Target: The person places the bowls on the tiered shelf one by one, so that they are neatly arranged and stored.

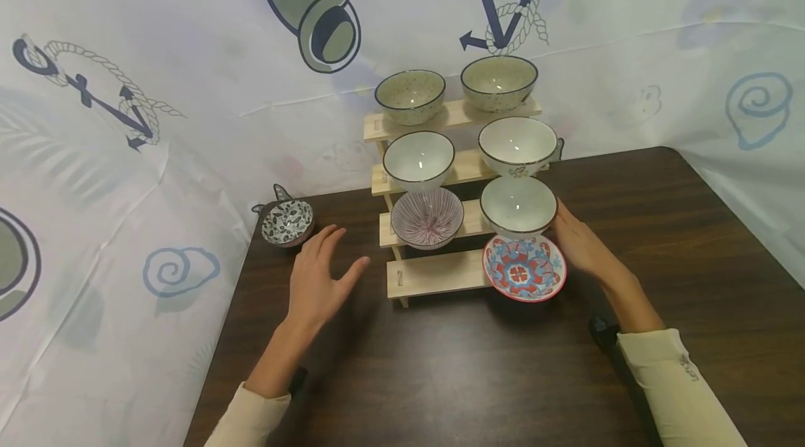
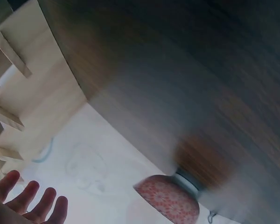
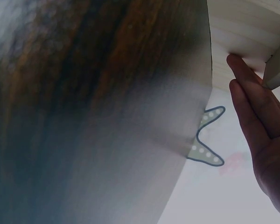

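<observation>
My left hand (image 1: pixel 317 283) hovers over the table with fingers spread and holds nothing. It is nearest to a small bowl (image 1: pixel 287 222) with a black-and-white patterned inside; in the left wrist view this bowl's outside (image 2: pixel 170 198) is reddish with pale flowers. On the right, my right hand (image 1: pixel 575 241) reaches along the side of a tiered wooden stand (image 1: pixel 437 274), fingers straight at its side panel in the right wrist view. Close to that hand are a white bowl (image 1: pixel 518 204) and a red-and-blue patterned bowl (image 1: pixel 525 268); the white bowl's rim overlaps the fingertips.
Higher on the stand sit two speckled green bowls (image 1: pixel 410 96), a plain white bowl (image 1: pixel 418 159) and a white bowl with a floral outside (image 1: pixel 518 143). A purple striped bowl (image 1: pixel 428 218) stands below them at left. Patterned cloth (image 1: pixel 207 49) hangs behind the dark table (image 1: pixel 440 363).
</observation>
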`<action>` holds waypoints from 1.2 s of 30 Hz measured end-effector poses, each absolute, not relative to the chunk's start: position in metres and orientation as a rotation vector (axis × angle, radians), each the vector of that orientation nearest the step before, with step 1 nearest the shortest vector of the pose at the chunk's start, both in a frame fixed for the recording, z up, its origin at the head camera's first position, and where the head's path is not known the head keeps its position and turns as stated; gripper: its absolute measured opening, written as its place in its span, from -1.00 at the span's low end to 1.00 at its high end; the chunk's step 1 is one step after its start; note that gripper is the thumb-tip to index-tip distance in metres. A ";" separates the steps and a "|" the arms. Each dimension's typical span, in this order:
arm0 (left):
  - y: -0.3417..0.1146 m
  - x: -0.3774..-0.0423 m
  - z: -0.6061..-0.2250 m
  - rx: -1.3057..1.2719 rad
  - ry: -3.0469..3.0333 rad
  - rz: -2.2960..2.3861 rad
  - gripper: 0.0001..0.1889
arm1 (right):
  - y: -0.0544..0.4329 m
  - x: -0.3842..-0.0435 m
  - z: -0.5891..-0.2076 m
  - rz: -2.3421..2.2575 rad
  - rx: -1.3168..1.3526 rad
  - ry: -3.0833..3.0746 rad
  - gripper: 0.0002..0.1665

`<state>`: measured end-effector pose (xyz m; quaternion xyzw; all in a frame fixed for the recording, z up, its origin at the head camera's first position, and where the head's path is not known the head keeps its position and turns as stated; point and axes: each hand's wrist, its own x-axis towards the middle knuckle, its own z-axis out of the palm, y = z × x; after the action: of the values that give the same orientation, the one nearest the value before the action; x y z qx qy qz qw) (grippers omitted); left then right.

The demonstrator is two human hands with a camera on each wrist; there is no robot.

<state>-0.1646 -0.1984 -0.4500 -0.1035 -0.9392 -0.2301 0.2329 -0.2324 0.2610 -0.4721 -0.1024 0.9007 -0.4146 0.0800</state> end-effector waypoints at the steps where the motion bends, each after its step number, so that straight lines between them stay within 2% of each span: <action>1: -0.201 -0.167 -0.451 -0.279 -2.578 -0.630 -0.31 | 0.261 -0.233 -0.472 -1.239 -0.309 2.696 -0.16; 36: -0.255 -0.210 -0.467 -0.061 -2.693 -0.443 -0.18 | 0.261 -0.233 -0.473 -1.229 -0.302 2.699 -0.14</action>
<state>-0.2097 -0.2547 -0.4669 -0.0218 -0.9656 -0.1590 0.2046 -0.2327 0.2608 -0.4727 -0.1011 0.9025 -0.4109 0.0802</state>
